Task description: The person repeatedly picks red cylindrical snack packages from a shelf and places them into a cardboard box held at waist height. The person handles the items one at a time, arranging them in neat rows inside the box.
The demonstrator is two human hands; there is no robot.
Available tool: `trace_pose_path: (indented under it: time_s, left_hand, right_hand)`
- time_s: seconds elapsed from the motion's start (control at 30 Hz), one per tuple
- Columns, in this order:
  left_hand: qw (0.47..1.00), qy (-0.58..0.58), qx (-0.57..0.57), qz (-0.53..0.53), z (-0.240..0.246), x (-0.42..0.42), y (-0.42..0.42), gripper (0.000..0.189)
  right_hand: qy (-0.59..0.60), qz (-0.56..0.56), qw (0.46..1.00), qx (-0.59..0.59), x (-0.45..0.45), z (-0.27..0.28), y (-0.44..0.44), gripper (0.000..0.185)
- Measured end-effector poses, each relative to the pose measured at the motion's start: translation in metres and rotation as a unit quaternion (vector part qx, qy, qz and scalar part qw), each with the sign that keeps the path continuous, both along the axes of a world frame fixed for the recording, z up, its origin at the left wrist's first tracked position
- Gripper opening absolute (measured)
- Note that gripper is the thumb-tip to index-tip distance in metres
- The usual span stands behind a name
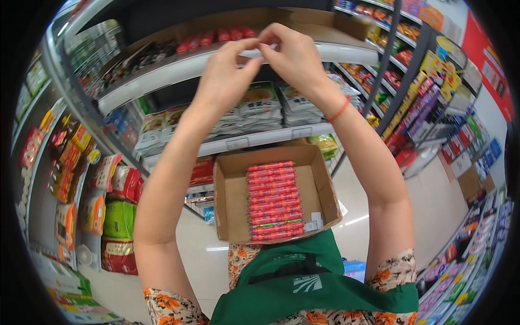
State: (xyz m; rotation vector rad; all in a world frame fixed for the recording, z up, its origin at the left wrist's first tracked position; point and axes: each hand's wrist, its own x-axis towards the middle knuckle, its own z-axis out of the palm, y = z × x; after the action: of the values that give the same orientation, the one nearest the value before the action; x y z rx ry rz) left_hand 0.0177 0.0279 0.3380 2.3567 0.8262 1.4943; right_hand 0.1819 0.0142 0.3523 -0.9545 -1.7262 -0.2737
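Note:
My left hand (230, 75) and my right hand (293, 57) meet at the front of the upper shelf, by its white price rail (158, 83). The fingertips of both are bent toward each other, almost touching. Whether something small is pinched between them cannot be made out. Behind them on that shelf lie red-wrapped packs (215, 37) and dark packets (142, 61). Below my hands, an open cardboard box (233, 195) is against the front of my green apron (284, 280). Red-wrapped sticks (274, 199) are stacked in a row inside it.
White food pouches (260, 103) fill the shelf below. Oil bottles (69, 162) and bagged goods (122, 219) stand on the left shelving. A snack rack (430, 97) rises at the right, with a stocked display (467, 260) nearer me. Tiled floor (414, 203) shows between.

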Motion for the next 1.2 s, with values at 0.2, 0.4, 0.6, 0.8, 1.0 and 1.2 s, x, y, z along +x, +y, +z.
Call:
trace_pose_path:
  time_s: [0.2,0.4,0.6,0.8,1.0,1.2]
  left_hand:
    - [1.0,0.009,0.001,0.003,0.016,0.003,0.02,0.038]
    - [0.999,0.03,0.012,0.03,0.02,-0.002,0.04,0.041]
    - [0.997,0.04,-0.053,0.026,0.034,-0.005,0.031,0.044]
    - [0.995,0.065,-0.061,0.04,0.042,-0.005,0.034,0.044]
    - [0.993,0.083,-0.044,0.075,0.041,-0.003,0.038,0.042]
    - [0.992,0.087,-0.008,0.094,0.036,-0.002,0.039,0.042]
  right_hand:
    - [-0.023,-0.077,0.994,0.075,-0.001,0.007,0.034,0.016]
    - [-0.042,-0.141,0.988,0.041,-0.007,0.011,0.05,0.021]
    - [-0.03,-0.154,0.984,-0.086,-0.003,0.024,0.052,0.03]
    - [-0.049,-0.165,0.967,-0.186,-0.003,0.038,0.055,0.043]
    - [-0.062,-0.154,0.968,-0.187,-0.01,0.046,0.056,0.035]
    - [-0.08,-0.182,0.955,-0.219,-0.011,0.054,0.055,0.035]
